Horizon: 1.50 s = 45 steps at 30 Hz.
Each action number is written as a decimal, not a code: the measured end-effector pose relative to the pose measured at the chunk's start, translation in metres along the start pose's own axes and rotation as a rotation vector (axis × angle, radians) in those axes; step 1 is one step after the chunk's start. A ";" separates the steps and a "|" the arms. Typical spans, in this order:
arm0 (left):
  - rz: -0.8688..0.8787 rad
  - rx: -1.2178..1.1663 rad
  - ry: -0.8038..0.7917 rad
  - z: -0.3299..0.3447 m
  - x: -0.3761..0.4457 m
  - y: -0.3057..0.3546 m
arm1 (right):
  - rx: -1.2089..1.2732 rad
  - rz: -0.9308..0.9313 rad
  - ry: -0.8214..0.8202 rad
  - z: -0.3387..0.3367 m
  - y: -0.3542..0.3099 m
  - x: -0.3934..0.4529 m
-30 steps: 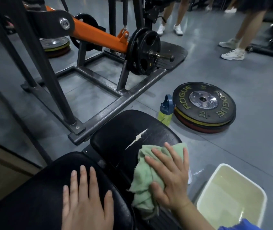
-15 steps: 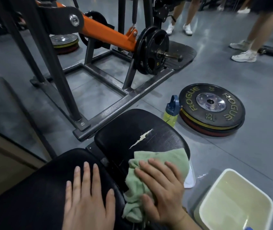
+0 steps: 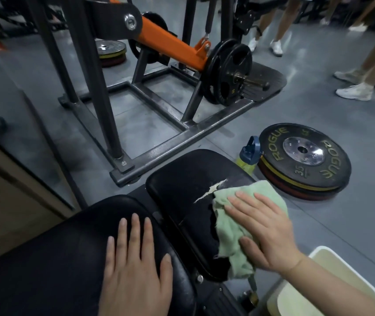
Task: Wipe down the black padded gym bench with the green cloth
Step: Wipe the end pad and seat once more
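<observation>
Since half a second ago, your right hand [image 3: 265, 231] is sliding the green cloth [image 3: 239, 215] farther up the pad, so its leading edge is now reaching the pale tear [image 3: 211, 190] in the vinyl.

Right hand: you are pressing it flat on the cloth, fingers straight and spread, thumb lying along the cloth's near side; nothing is being pinched or gripped. The cloth is lying directly under your palm and fingers, bunching out past the fingertips toward the tear and trailing down over the pad's right edge below your wrist.

Left hand [image 3: 136, 267]: you are resting it flat, fingers extended and close together, on the nearer pad of the black padded gym bench [image 3: 182, 179], well apart from the cloth.

Bench: two black pads are showing, the far one carrying the cloth and the tear, the near one carrying your left hand.

Floor, right of the bench: a cream plastic tub [image 3: 318, 290] is sitting just beside your right forearm. A yellow-green bottle with a blue cap [image 3: 249, 153] is standing beyond the far pad, touching a stack of weight plates [image 3: 305, 160].

Beyond: a dark steel machine frame [image 3: 182, 140] with an orange arm [image 3: 170, 45] is carrying a black plate [image 3: 227, 71]. Legs in white shoes [image 3: 355, 91] are standing at upper right.
</observation>
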<state>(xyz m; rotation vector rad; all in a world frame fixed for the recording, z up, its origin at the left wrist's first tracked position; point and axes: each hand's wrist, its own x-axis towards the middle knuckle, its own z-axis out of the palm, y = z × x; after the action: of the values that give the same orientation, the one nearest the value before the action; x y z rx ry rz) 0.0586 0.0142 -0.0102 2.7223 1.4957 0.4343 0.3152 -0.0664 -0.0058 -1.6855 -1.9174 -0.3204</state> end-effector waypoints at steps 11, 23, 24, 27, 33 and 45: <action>-0.030 -0.022 -0.071 -0.005 0.003 0.003 | -0.034 -0.143 -0.124 -0.003 0.011 0.001; 0.315 -0.093 0.011 0.005 0.062 0.028 | 0.036 -0.103 -0.080 0.008 -0.033 -0.002; 0.326 -0.092 0.003 0.008 0.067 0.031 | 0.005 -0.178 -0.126 0.004 -0.021 -0.001; 0.323 -0.104 -0.029 0.017 0.072 0.032 | -0.041 -0.259 -0.189 -0.003 0.008 0.005; 0.288 -0.102 -0.037 0.017 0.069 0.034 | -0.010 -0.258 -0.428 -0.018 0.056 0.027; 0.284 -0.130 -0.120 0.014 0.069 0.036 | 0.018 -0.225 -0.433 -0.016 0.022 0.015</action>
<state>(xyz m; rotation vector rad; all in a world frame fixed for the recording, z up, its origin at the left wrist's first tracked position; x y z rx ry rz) 0.1273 0.0536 -0.0021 2.8062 1.0204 0.3493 0.3399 -0.0582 0.0113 -1.6256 -2.4240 -0.0175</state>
